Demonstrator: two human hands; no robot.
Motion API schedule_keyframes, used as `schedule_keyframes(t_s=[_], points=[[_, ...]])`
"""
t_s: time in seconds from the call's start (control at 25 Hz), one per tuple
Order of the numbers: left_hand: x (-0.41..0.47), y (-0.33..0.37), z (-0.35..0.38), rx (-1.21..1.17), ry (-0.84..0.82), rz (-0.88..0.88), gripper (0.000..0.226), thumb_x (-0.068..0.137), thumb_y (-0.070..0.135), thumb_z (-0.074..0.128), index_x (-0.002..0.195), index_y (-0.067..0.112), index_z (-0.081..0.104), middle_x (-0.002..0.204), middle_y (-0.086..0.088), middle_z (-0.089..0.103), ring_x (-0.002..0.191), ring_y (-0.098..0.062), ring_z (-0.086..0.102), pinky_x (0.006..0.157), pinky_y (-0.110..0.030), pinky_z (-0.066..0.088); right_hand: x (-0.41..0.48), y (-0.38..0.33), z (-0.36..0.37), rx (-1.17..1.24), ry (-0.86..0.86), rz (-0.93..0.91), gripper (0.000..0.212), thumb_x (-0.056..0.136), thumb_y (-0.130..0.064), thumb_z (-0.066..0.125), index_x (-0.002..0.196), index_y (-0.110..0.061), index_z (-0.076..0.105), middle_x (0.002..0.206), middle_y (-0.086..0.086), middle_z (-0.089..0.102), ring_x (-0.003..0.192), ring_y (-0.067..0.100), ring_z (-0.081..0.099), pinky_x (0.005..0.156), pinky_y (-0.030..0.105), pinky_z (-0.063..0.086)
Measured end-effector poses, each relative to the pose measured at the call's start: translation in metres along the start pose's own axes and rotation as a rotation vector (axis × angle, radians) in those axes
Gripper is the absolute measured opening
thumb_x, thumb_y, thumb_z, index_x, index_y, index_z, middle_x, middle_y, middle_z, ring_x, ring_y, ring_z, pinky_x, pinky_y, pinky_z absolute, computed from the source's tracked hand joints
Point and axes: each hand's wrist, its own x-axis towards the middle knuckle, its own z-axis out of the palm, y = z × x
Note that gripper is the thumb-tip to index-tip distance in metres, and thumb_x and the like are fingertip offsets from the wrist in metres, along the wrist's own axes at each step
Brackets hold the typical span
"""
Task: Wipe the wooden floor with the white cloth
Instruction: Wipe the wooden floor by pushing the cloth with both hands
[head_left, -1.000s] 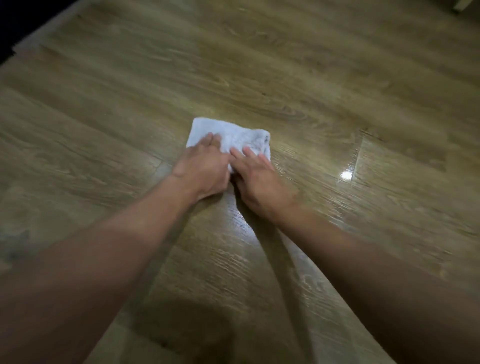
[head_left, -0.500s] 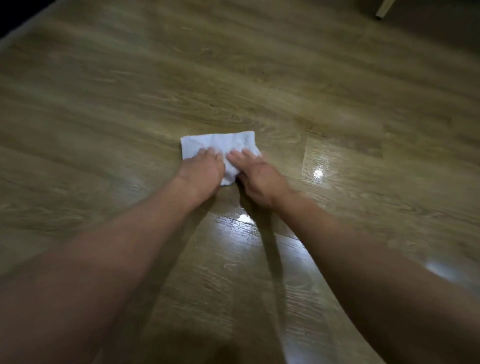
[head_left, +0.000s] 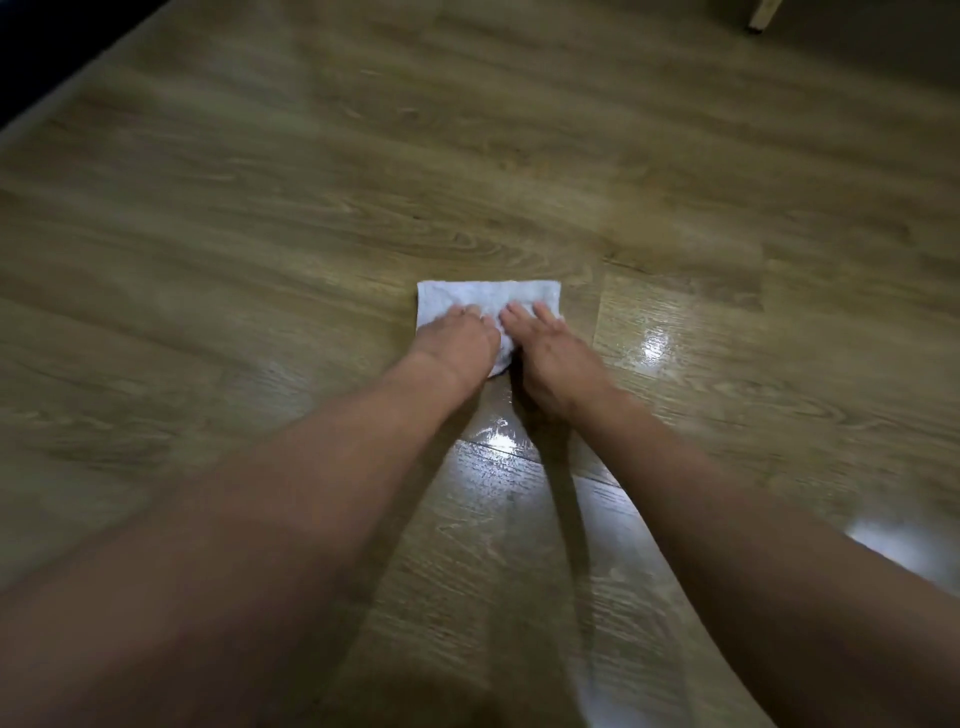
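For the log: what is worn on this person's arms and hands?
Nothing worn shows. The left forearm and right forearm are bare to the frame edge, with no sleeve in view. The left hand and right hand are gloveless, and no watch, band or ring is visible, though the picture is slightly blurred.

Found the white cloth (head_left: 488, 296) as a small rectangle, flat on the wooden floor (head_left: 311, 208), just past mid-view. Saw its far edge straight, its near part rumpled and pressed under the left hand (head_left: 457, 340) and right hand (head_left: 553, 353), side by side. Noted brown, grain-patterned planks with visible seams, glossy with bright reflections nearer than and right of the cloth.
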Motion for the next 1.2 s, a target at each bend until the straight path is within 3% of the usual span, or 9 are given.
schedule_keyframes(t_s=[0.08, 0.24, 0.32, 0.44, 0.52, 0.72, 0.88, 1.08, 1.2], points=[[-0.012, 0.013, 0.003, 0.033, 0.012, 0.003, 0.049, 0.103, 0.016, 0.028, 0.149, 0.005, 0.019, 0.155, -0.017, 0.020, 0.143, -0.033, 0.021, 0.112, -0.039, 0.028, -0.029, 0.007, 0.005, 0.006, 0.023, -0.021, 0.053, 0.092, -0.007, 0.039, 0.144, -0.007, 0.035, 0.153, 0.009, 0.034, 0.143, 0.030, 0.025, 0.115, 0.034, 0.015], [-0.053, 0.057, 0.027, 0.039, 0.113, 0.303, 0.051, 0.102, 0.019, 0.028, 0.150, 0.007, 0.016, 0.158, -0.016, 0.012, 0.145, -0.032, 0.014, 0.115, -0.041, 0.019, -0.131, 0.013, 0.030, 0.022, 0.154, 0.081, 0.057, 0.084, -0.014, 0.029, 0.134, 0.003, 0.049, 0.141, 0.020, 0.048, 0.134, 0.041, 0.039, 0.111, 0.052, 0.030], [-0.059, 0.063, 0.034, 0.030, 0.132, 0.394, 0.053, 0.102, 0.022, 0.028, 0.151, 0.010, 0.013, 0.159, -0.012, 0.009, 0.147, -0.027, 0.009, 0.118, -0.037, 0.012, -0.152, 0.013, 0.034, 0.027, 0.122, 0.137, 0.056, 0.084, -0.014, 0.035, 0.135, 0.004, 0.046, 0.143, 0.022, 0.045, 0.136, 0.039, 0.036, 0.111, 0.052, 0.028], [-0.031, 0.058, 0.023, -0.018, 0.114, 0.318, 0.057, 0.103, 0.033, 0.027, 0.152, 0.015, 0.007, 0.161, -0.003, 0.004, 0.148, -0.017, 0.005, 0.117, -0.027, 0.010, -0.111, 0.027, 0.020, 0.024, 0.069, 0.135, 0.057, 0.096, -0.016, 0.038, 0.149, -0.002, 0.021, 0.158, 0.016, 0.017, 0.147, 0.030, 0.011, 0.119, 0.040, 0.006], [-0.002, 0.060, 0.003, -0.068, 0.053, 0.198, 0.058, 0.103, 0.033, 0.029, 0.152, 0.014, 0.005, 0.161, -0.001, 0.004, 0.148, -0.019, 0.004, 0.118, -0.030, 0.011, -0.068, 0.037, 0.006, 0.013, 0.052, 0.188, 0.057, 0.102, -0.023, 0.033, 0.152, -0.007, 0.011, 0.161, 0.010, 0.008, 0.148, 0.025, 0.004, 0.119, 0.038, 0.002], [-0.009, 0.080, 0.013, -0.081, 0.057, 0.216, 0.060, 0.102, 0.032, 0.032, 0.152, 0.016, 0.004, 0.161, -0.003, 0.002, 0.148, -0.024, 0.002, 0.119, -0.037, 0.005, -0.098, 0.039, 0.006, 0.047, 0.070, 0.211, 0.059, 0.097, -0.009, 0.032, 0.152, -0.007, 0.011, 0.160, 0.010, 0.009, 0.148, 0.025, 0.004, 0.120, 0.039, 0.007], [-0.049, 0.103, 0.046, -0.041, 0.112, 0.387, 0.058, 0.102, 0.030, 0.028, 0.153, 0.020, 0.002, 0.161, 0.000, 0.000, 0.149, -0.020, -0.002, 0.119, -0.035, 0.000, -0.176, 0.027, 0.023, 0.067, 0.113, 0.238, 0.058, 0.078, 0.000, 0.045, 0.136, 0.008, 0.044, 0.140, 0.026, 0.045, 0.130, 0.043, 0.043, 0.102, 0.054, 0.041], [0.001, 0.104, 0.008, -0.134, 0.041, 0.283, 0.057, 0.103, 0.031, 0.032, 0.153, 0.019, 0.007, 0.161, -0.002, 0.004, 0.148, -0.020, 0.003, 0.119, -0.035, 0.010, -0.108, 0.064, 0.003, 0.037, 0.059, 0.241, 0.058, 0.095, -0.017, 0.036, 0.149, -0.002, 0.020, 0.157, 0.016, 0.019, 0.146, 0.032, 0.017, 0.116, 0.044, 0.018], [0.010, 0.111, -0.007, -0.148, -0.002, 0.265, 0.057, 0.102, 0.033, 0.035, 0.152, 0.018, 0.014, 0.160, -0.006, 0.008, 0.148, -0.025, 0.008, 0.117, -0.039, 0.016, -0.093, 0.074, -0.005, 0.039, 0.051, 0.283, 0.054, 0.096, -0.015, 0.037, 0.148, -0.006, 0.024, 0.157, 0.011, 0.023, 0.145, 0.027, 0.018, 0.117, 0.040, 0.020]])
